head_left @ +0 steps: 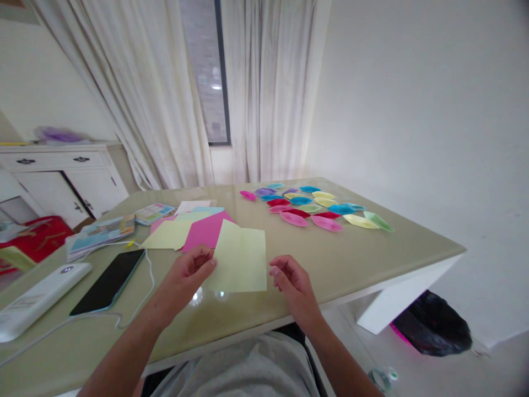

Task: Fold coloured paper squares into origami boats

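Observation:
My left hand [191, 281] pinches the left edge of a pale yellow sheet of paper [243, 262] between thumb and fingers. The sheet is tilted up above the table, with a slanted fold or edge at its upper left. Just beyond its right edge is my right hand [294, 284], fingers loosely curled and holding nothing; a narrow gap separates it from the paper. Behind the left hand lie loose coloured sheets, among them a magenta sheet [206, 230] and another pale yellow sheet [167, 235].
Several folded paper pieces, pointed like petals [326, 223], lie at the table's back right. On the left are a black-screened phone [108, 281], a white power bank [41, 300], a white cable [151, 275] and booklets [105, 231]. A black bag [433, 325] sits on the floor.

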The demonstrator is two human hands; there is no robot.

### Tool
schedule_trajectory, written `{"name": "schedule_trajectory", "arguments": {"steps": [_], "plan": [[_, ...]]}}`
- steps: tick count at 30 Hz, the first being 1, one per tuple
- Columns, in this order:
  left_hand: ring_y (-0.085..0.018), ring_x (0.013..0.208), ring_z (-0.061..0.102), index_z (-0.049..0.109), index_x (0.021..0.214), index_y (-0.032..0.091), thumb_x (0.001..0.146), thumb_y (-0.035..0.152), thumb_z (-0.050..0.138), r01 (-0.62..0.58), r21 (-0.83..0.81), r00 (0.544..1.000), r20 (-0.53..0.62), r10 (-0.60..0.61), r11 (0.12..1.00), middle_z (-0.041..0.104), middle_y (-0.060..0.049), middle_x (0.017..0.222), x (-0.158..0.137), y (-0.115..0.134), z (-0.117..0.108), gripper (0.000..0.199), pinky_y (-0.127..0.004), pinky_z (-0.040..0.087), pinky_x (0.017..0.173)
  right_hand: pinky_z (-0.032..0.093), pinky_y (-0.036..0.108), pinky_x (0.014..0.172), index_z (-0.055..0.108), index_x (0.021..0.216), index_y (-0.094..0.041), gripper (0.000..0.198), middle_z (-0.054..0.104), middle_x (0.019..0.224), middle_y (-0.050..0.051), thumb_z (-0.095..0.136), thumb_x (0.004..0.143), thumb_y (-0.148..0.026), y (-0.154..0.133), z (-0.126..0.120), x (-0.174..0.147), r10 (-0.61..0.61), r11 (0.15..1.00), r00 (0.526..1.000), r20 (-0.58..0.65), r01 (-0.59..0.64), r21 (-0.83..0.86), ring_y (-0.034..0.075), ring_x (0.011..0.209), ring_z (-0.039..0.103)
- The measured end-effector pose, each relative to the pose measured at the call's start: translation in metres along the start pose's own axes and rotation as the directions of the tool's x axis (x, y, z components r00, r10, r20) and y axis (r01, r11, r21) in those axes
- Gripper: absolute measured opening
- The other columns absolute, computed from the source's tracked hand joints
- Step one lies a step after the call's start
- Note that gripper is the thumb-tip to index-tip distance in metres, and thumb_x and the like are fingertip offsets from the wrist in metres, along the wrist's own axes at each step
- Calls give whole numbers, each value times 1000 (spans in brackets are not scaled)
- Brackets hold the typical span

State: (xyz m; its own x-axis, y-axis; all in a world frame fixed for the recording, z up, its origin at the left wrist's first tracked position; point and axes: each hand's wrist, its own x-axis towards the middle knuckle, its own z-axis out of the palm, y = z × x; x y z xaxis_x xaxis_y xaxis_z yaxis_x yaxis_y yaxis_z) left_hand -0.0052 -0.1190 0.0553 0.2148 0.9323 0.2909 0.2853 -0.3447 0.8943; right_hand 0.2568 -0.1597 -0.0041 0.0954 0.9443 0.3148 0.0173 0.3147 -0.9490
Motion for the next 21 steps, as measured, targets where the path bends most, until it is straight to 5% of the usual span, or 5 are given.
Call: {"name": "schedule_trajectory", "arguments": {"steps": [5, 9, 13, 18, 21], "plan": [[-19, 65, 66, 63, 88, 21, 93, 52, 63, 0, 124, 992, 124, -15, 992, 69, -1, 73, 14, -21, -8, 31, -25, 47, 56, 53, 33, 81, 68, 119, -22, 22, 70, 118, 10, 61, 101, -33, -10, -10, 0, -183, 900, 973, 138, 222, -376, 22, 99, 65], [-24, 76, 70, 68, 102, 21, 94, 43, 61, -64, 330, 995, 89, 36, 942, 74, -5, 82, 25, -37, -10, 24, -35, 55, 70, 40, 46, 115, 68, 131, -26, 33, 67, 142, 9, 70, 98, -27, -15, -13, -1, -130, 712, 890, 437, 391, -583, 28, 131, 56], [-33, 121, 63, 71, 119, 21, 93, 32, 61, -152, 497, 988, 58, 142, 854, 72, -15, 127, 8, -36, 8, 30, -54, 45, 109, 37, 46, 113, 67, 133, -25, 34, 70, 136, 8, 72, 99, -28, -16, -7, -5, -39, 601, 854, 518, 434, -671, 29, 127, 58], [-33, 135, 60, 64, 143, 31, 87, 53, 78, -360, 568, 903, 412, 123, 740, 66, -10, 148, -50, -25, 28, 62, -52, 46, 116, 44, 42, 103, 69, 127, -26, 44, 70, 118, 8, 79, 92, -51, -21, -7, -20, -26, 569, 820, 571, 482, -666, 28, 113, 60], [-37, 143, 55, 58, 150, 33, 82, 47, 83, -407, 596, 875, 473, 108, 692, 56, -9, 160, -72, -26, 23, 74, -57, 43, 120, 43, 41, 106, 68, 131, -27, 53, 67, 130, 9, 81, 89, -57, -19, -14, -31, -68, 588, 764, 642, 550, -593, 29, 119, 59]]}}
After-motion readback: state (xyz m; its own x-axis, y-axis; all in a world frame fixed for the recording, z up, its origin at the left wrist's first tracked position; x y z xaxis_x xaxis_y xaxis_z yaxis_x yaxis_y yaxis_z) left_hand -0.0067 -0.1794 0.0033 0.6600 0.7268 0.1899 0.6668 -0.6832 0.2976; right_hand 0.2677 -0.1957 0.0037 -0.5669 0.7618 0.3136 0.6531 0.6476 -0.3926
